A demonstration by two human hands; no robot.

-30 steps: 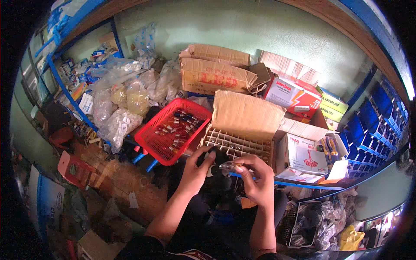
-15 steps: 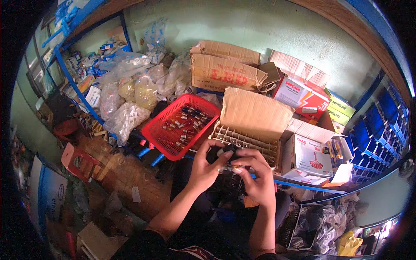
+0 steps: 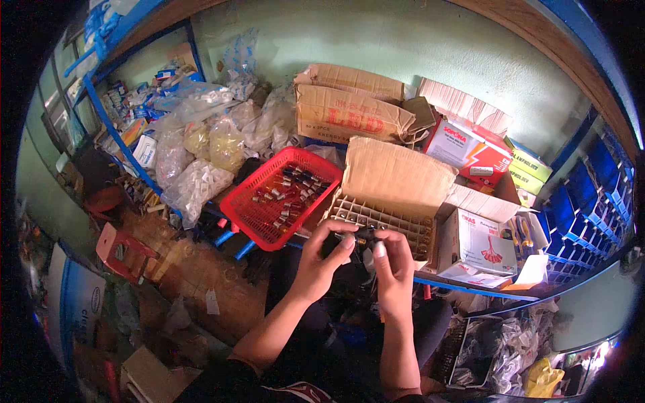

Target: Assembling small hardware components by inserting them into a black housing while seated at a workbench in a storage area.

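Gripping small black object (image 3: 363, 235), details blurred: left hand (image 3: 319, 263) curled round, right hand (image 3: 395, 267) pinching end.

The person wears a black top with short sleeves (image 3: 225, 381) ending near the elbows, a curved red-and-white print (image 3: 308, 391) low on the front, and dark trousers (image 3: 430, 324), with bare forearms (image 3: 271, 329) and ungloved hands (image 3: 324, 263).

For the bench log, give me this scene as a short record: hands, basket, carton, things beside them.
Left hand: holds a small black piece
Right hand: at the same piece; exact grip unclear
Red plastic basket: loose metal-capped parts inside
Divided cardboard carton: open, right of basket
White printed box: right of carton
Clear plastic bags: left of basket
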